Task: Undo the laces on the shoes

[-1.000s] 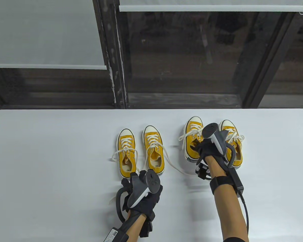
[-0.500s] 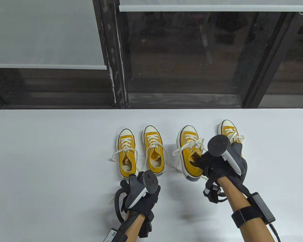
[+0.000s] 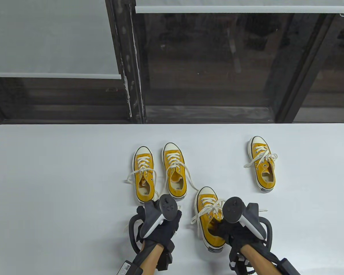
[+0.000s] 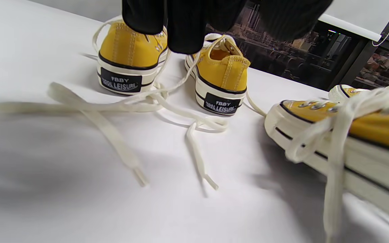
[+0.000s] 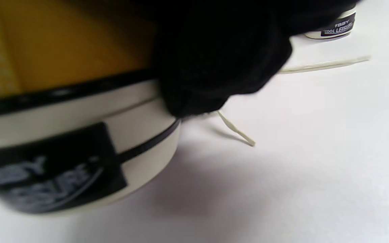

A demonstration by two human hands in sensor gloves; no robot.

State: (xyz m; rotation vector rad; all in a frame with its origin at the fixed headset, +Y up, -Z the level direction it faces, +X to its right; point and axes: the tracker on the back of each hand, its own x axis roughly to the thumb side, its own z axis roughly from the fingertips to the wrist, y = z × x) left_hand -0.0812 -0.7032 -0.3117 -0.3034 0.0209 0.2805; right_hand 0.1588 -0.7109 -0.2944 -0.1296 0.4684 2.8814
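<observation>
Four yellow canvas shoes with white laces sit on the white table [image 3: 60, 172]. The left pair [image 3: 144, 174] [image 3: 175, 172] has loose laces trailing on the table; their heels show in the left wrist view [image 4: 127, 64] [image 4: 223, 84]. My right hand [image 3: 235, 233] grips the heel end of a third shoe [image 3: 207, 220], whose bow looks tied; the shoe also shows in the right wrist view [image 5: 62, 101]. A fourth shoe [image 3: 262, 163] stands alone at the right, with a tied bow. My left hand [image 3: 160, 226] hovers just behind the left pair's heels and holds nothing.
Loose lace ends [image 4: 194, 158] lie on the table in front of my left hand. A dark window frame [image 3: 132, 71] runs along the table's far edge. The held shoe's toe [image 4: 282, 118] lies close to the right of the left pair.
My right hand has pulled the third shoe away from its mate, leftward and toward the table's front edge. My left hand has barely moved.
</observation>
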